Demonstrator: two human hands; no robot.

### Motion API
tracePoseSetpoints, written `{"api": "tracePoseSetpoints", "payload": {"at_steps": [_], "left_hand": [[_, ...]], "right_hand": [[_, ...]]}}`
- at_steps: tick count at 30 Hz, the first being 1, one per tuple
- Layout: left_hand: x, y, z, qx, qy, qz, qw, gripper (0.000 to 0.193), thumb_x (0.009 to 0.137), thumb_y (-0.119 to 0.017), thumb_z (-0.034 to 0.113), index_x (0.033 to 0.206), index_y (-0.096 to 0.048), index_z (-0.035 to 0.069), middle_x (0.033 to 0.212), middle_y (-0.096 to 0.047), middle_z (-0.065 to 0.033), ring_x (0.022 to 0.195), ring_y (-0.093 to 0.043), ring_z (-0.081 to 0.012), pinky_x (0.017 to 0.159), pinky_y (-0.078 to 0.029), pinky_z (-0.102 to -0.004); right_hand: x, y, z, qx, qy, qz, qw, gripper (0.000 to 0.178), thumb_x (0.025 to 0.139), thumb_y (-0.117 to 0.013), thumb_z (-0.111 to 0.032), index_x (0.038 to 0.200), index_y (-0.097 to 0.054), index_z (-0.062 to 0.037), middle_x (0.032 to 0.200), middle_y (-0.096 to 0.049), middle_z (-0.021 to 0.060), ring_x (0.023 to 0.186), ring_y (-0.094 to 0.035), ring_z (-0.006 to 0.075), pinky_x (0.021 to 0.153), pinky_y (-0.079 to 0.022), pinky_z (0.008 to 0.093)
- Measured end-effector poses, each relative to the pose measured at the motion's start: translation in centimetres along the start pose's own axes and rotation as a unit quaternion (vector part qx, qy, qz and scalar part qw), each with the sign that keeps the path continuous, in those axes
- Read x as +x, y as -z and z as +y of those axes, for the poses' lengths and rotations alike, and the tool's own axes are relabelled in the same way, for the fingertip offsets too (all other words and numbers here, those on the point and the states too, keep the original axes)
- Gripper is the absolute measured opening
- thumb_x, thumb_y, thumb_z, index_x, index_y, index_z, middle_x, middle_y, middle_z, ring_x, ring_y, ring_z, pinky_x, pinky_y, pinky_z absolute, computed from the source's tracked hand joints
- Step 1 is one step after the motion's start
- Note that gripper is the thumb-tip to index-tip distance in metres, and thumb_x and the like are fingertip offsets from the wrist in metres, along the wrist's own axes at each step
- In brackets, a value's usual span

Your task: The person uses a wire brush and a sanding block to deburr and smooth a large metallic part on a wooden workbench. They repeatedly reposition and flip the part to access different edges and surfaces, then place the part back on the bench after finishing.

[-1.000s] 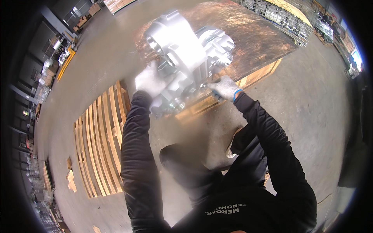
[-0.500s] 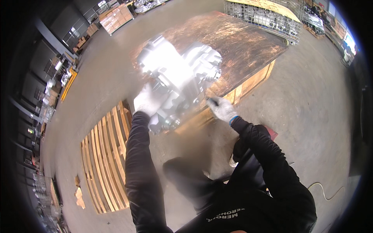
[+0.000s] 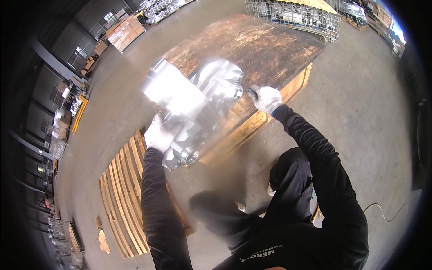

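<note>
A large, shiny cast-metal housing (image 3: 200, 101) with round flanges and a threaded-looking end rests over the near left part of a worn wooden crate top (image 3: 279, 42). Strong glare washes out much of its surface. My left hand (image 3: 160, 133), in a white glove, grips the housing's left side, its fingertips lost in the brightness. My right hand (image 3: 267, 100), also gloved, is closed around a small dark tool (image 3: 253, 93). The tool points at the housing's right-hand round end, and I cannot tell whether they touch.
A slatted wooden pallet (image 3: 121, 193) lies on the floor at left. Beyond the crate stands a wire cage (image 3: 294, 20) of metal parts. Stacked cartons (image 3: 126, 33) are at the far left. A thin hose (image 3: 380, 211) curls on the floor at right.
My right hand has moved up from the housing's lower right side to beside its right-hand round end. The housing and my left hand now appear lower and further left; the view has shifted too.
</note>
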State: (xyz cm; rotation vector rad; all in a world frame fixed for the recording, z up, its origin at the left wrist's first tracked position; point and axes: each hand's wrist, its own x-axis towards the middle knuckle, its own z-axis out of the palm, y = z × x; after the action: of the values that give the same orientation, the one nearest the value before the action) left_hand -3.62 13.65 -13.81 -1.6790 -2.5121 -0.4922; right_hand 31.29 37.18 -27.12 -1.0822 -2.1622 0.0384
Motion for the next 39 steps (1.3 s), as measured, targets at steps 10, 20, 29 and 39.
{"api": "tracePoseSetpoints", "payload": {"at_steps": [10, 20, 29, 39], "left_hand": [[0.3, 0.0, 0.1, 0.049, -0.005, -0.021, 0.999, 0.099, 0.086, -0.077, 0.065, 0.154, -0.048, -0.001, 0.147, -0.062, -0.0276, 0.133, -0.064, -0.0407, 0.111, -0.052, -0.0475], [0.2, -0.6, -0.6, 0.016, -0.042, 0.036, 0.998, 0.079, 0.086, -0.083, 0.055, 0.138, -0.059, 0.001, 0.132, -0.07, -0.0256, 0.121, -0.07, -0.0416, 0.104, -0.056, -0.0473], [0.0, -0.2, -0.3, 0.02, -0.009, -0.006, 1.0, 0.094, 0.086, -0.079, 0.059, 0.154, -0.05, 0.0, 0.147, -0.062, -0.027, 0.134, -0.063, -0.0418, 0.112, -0.051, -0.0468], [3.1, 4.0, -2.0, -0.283, 0.072, 0.237, 0.927, 0.058, 0.097, -0.077, 0.019, 0.145, -0.054, -0.003, 0.143, -0.064, -0.026, 0.134, -0.063, -0.0358, 0.115, -0.049, -0.0435]], "right_hand": [[-1.5, 0.3, -6.0, 0.055, -0.04, -0.121, 0.99, 0.039, 0.102, -0.064, -0.043, 0.089, -0.08, -0.0099, 0.082, -0.075, 0.0199, 0.083, -0.075, 0.0423, 0.075, -0.059, 0.0532], [6.5, 6.9, -1.6, 0.084, -0.063, -0.216, 0.971, 0.037, 0.096, -0.075, -0.044, 0.117, -0.084, -0.0153, 0.108, -0.081, 0.0155, 0.104, -0.077, 0.0343, 0.095, -0.059, 0.0407], [-2.8, -2.8, -2.6, 0.258, -0.219, -0.071, 0.938, 0.024, 0.103, -0.073, -0.019, 0.114, -0.081, 0.0004, 0.104, -0.082, 0.0171, 0.095, -0.077, 0.0236, 0.087, -0.061, 0.0352], [3.3, 2.6, -0.7, 0.325, -0.223, -0.035, 0.918, 0.059, 0.098, -0.079, -0.04, 0.138, -0.065, 0.0009, 0.116, -0.075, 0.0202, 0.112, -0.072, 0.027, 0.101, -0.056, 0.0389]]}}
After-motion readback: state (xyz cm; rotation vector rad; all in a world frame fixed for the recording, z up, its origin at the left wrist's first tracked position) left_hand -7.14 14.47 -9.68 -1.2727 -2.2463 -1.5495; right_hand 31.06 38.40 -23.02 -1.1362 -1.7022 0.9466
